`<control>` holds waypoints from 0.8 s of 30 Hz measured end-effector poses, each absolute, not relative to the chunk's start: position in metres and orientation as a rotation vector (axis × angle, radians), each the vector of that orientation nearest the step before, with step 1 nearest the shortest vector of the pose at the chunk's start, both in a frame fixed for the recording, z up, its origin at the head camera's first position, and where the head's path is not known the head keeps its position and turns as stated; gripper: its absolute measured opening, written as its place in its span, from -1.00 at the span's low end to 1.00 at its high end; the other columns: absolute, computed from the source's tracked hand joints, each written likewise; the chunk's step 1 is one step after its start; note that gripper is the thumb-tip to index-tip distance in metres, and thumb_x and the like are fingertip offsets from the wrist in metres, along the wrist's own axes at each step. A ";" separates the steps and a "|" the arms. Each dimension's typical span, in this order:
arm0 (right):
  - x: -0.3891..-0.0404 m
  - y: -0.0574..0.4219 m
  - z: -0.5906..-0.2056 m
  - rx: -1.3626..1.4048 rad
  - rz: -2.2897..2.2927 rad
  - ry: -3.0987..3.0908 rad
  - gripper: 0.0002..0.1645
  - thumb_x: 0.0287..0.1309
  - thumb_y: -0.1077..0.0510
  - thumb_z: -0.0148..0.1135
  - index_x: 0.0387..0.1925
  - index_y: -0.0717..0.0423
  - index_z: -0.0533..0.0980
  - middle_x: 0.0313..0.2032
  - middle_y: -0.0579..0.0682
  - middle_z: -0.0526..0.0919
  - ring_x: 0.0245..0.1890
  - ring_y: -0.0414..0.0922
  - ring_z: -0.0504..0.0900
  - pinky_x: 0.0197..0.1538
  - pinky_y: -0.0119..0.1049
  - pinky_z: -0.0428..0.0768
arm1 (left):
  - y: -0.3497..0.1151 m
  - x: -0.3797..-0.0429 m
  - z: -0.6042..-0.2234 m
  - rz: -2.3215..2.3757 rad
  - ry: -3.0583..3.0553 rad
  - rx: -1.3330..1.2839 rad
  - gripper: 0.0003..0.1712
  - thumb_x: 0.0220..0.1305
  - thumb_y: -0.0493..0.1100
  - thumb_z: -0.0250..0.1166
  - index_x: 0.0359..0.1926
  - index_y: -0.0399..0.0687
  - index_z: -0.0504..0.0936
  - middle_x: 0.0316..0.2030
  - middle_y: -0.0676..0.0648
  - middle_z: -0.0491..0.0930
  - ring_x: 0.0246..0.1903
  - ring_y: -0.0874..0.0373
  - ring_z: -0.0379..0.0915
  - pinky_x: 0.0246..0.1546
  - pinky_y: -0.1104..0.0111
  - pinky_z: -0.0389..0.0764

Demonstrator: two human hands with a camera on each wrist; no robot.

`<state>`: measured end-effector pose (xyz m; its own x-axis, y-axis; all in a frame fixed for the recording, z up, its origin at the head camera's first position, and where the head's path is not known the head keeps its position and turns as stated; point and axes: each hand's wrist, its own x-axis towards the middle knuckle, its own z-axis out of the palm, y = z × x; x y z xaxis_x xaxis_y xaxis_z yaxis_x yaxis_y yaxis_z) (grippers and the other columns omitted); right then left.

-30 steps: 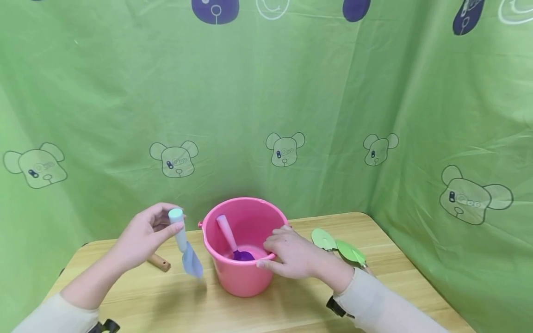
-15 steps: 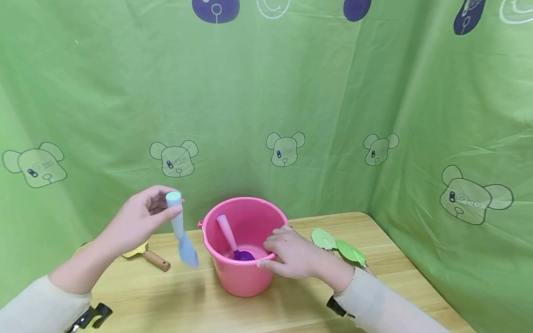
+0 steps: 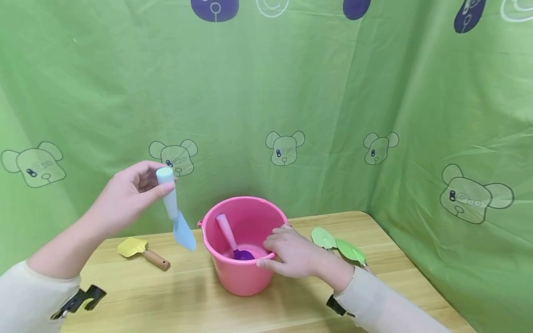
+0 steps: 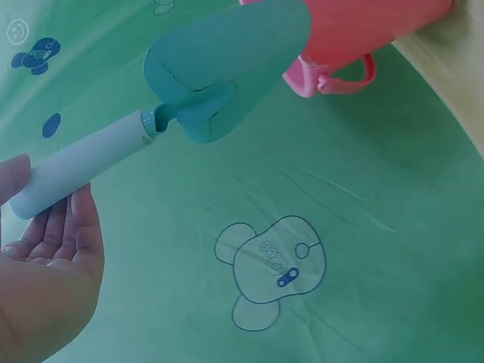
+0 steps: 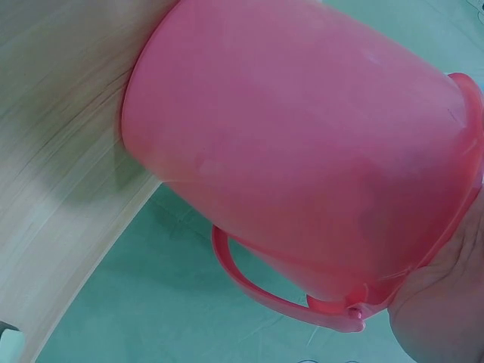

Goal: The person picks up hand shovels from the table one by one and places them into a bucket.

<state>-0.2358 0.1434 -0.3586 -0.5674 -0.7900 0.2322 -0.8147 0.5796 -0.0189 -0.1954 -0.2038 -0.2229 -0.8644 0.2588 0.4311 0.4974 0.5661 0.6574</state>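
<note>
My left hand (image 3: 127, 194) pinches the top of a light blue handle between thumb and fingers. The handle belongs to a toy trowel (image 3: 183, 231), which hangs blade down above the table, left of the bucket. In the left wrist view the trowel (image 4: 227, 68) shows a broad teal blade. My right hand (image 3: 291, 252) grips the near right rim of a pink bucket (image 3: 243, 277), thumb outside and fingers over the edge. Inside the bucket leans a purple scoop (image 3: 226, 233) with a pale pink handle. The right wrist view shows the bucket's side (image 5: 302, 144) and its lowered handle (image 5: 272, 302).
A yellow trowel (image 3: 133, 246) with a wooden handle lies at the left of the wooden table (image 3: 158, 305). Two green tools (image 3: 351, 252) with rounded heads lie to the right, partly behind my right forearm. A green curtain (image 3: 250, 92) hangs close behind the table.
My left hand has risen and shifted left with the blue trowel, uncovering the yellow trowel on the table. The right hand and the bucket have stayed in place.
</note>
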 end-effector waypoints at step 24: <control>-0.238 0.144 -0.361 1.340 0.200 -2.620 -0.45 0.20 -0.47 -0.27 -0.62 -0.22 0.26 -0.64 -0.29 0.26 -0.45 -0.26 0.23 -0.15 -0.29 0.22 | -0.164 -0.216 -0.219 -1.394 -2.418 -0.715 -0.55 0.20 0.02 0.25 0.04 -0.05 0.41 -0.13 -0.08 0.56 -0.12 0.14 0.48 -0.09 0.33 0.51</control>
